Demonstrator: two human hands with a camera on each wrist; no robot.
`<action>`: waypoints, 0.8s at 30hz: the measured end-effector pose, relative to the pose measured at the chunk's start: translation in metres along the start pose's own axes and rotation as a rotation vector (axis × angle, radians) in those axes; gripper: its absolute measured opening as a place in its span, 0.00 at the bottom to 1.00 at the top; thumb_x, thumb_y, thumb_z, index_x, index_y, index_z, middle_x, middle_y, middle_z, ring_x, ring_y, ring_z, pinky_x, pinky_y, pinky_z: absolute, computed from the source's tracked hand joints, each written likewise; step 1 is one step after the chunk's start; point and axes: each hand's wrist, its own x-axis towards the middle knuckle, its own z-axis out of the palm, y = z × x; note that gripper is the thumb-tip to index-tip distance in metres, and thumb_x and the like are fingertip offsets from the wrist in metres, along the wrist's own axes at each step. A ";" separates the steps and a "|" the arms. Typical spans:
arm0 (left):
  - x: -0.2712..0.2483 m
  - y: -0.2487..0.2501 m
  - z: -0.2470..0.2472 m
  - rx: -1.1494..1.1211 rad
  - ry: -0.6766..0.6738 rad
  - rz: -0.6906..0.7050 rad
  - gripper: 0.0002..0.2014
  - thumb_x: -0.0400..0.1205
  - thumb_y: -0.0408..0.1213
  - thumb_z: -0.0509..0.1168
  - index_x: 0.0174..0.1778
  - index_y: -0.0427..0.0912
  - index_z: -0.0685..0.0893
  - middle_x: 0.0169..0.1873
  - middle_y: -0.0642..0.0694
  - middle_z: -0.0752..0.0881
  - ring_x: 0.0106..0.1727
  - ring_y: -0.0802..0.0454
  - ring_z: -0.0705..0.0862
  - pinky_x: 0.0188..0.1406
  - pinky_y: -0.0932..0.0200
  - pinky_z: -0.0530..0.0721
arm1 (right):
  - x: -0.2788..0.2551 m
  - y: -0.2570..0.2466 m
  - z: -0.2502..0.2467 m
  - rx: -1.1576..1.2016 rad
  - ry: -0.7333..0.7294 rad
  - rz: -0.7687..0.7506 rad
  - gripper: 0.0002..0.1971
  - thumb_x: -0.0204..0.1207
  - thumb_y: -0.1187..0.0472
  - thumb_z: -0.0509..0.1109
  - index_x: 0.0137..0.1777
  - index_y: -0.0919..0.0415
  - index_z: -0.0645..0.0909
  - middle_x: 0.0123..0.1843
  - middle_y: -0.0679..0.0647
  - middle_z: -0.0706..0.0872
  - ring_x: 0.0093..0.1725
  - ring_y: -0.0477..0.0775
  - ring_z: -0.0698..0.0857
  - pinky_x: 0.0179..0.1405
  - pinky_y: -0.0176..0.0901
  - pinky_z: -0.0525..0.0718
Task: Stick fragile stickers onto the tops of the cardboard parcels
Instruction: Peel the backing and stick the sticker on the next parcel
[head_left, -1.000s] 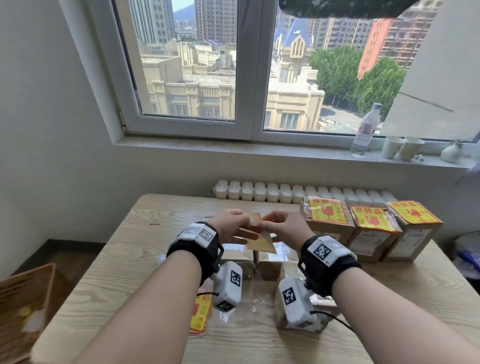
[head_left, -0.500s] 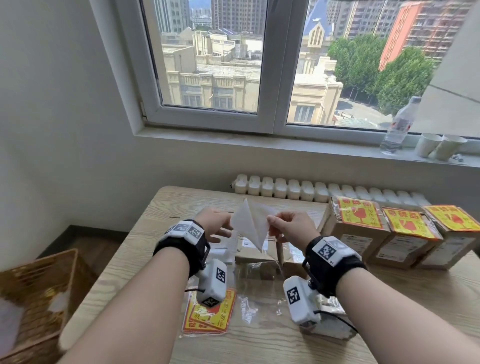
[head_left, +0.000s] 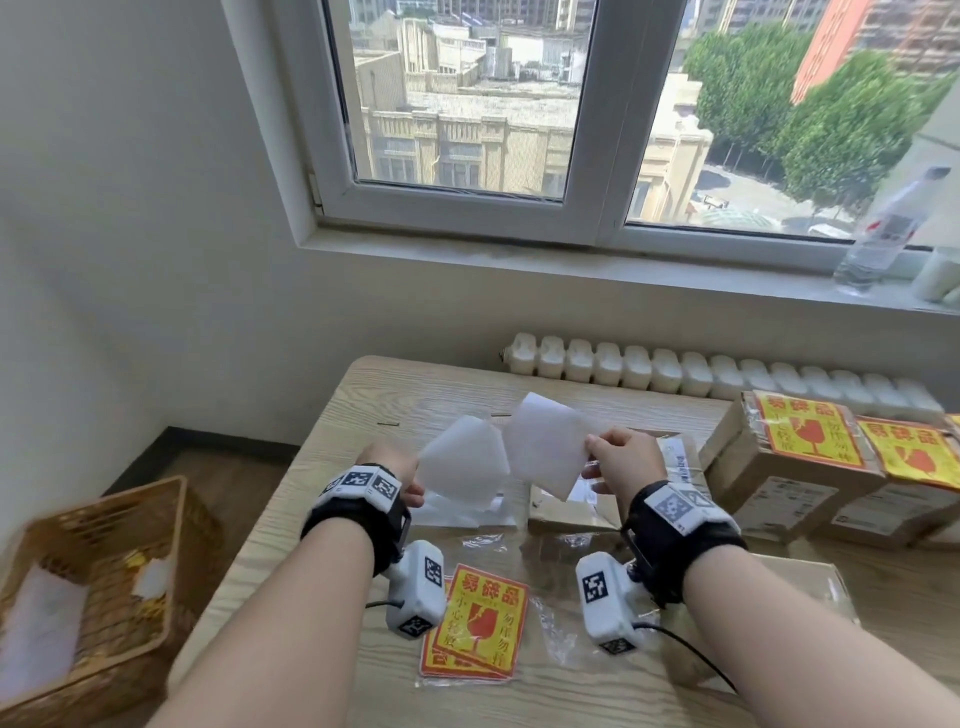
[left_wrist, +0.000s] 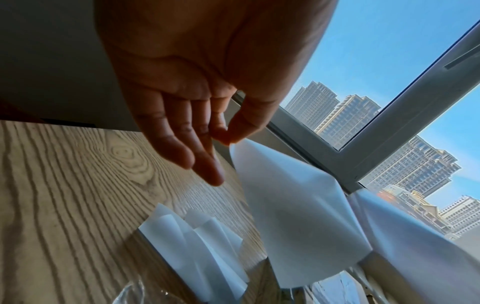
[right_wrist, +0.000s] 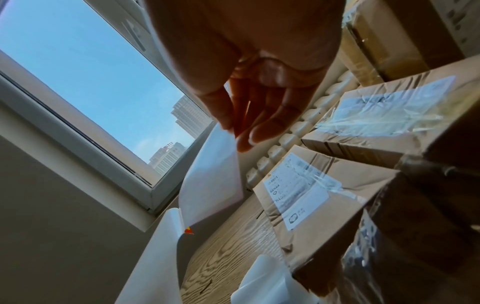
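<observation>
While my left hand (head_left: 400, 475) and right hand (head_left: 621, 460) are pinching corners, I am seeing the sticker (head_left: 545, 447) and its backing (head_left: 462, 465) as thin, translucent white sheets.

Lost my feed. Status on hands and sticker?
Left hand pinches backing sheet. Right hand pinches sticker, white side showing. Both above the table; nothing blocking.

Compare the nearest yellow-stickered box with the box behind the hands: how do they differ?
The stickered parcel carries a yellow-and-red fragile sticker on top; the middle parcel shows only a white shipping label. The stickered parcel stands unobstructed; the right hand partly hides the middle parcel. Both are brown cardboard.
</observation>
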 end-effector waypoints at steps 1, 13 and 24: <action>0.004 -0.003 0.001 -0.002 -0.001 0.004 0.09 0.83 0.29 0.54 0.41 0.28 0.75 0.36 0.31 0.86 0.27 0.43 0.84 0.17 0.64 0.78 | 0.003 0.003 0.002 -0.015 0.013 0.015 0.11 0.80 0.63 0.66 0.35 0.59 0.79 0.57 0.66 0.86 0.29 0.52 0.86 0.22 0.39 0.79; 0.039 -0.018 0.026 -0.080 -0.072 -0.108 0.14 0.84 0.29 0.54 0.31 0.32 0.71 0.27 0.38 0.78 0.23 0.49 0.76 0.19 0.70 0.72 | 0.009 0.018 0.008 0.087 0.125 0.100 0.13 0.81 0.64 0.59 0.60 0.64 0.81 0.63 0.62 0.84 0.38 0.61 0.89 0.28 0.46 0.84; 0.039 -0.019 0.045 0.010 -0.158 -0.079 0.11 0.84 0.26 0.54 0.35 0.30 0.73 0.29 0.35 0.82 0.25 0.47 0.80 0.12 0.71 0.72 | 0.008 0.035 -0.001 0.014 0.156 0.193 0.12 0.80 0.58 0.60 0.37 0.62 0.77 0.41 0.62 0.83 0.45 0.70 0.88 0.47 0.68 0.88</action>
